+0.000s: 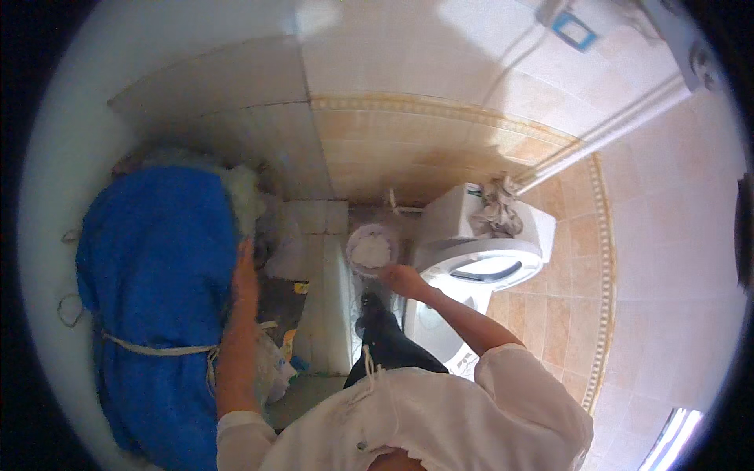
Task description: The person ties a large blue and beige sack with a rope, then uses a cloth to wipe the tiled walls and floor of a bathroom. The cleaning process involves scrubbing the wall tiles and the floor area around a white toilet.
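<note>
My left hand (245,256) reaches forward beside the right side of a large blue cloth bundle (162,259), which has a pale cord (154,350) tied round it. Whether the hand touches the bundle or holds anything is not clear. My right hand (400,279) is at the lower right edge of a round pale bin (355,269) with white matter (371,251) inside. Its fingers are blurred, and their grip on the rim cannot be made out.
A white toilet (433,318) with its lid (439,259) raised stands at the right. A crumpled cloth (500,212) lies on its tank (450,212). Plastic bags (271,365) and litter lie between the bundle and a pale ledge (327,282). A tiled wall (377,141) rises ahead.
</note>
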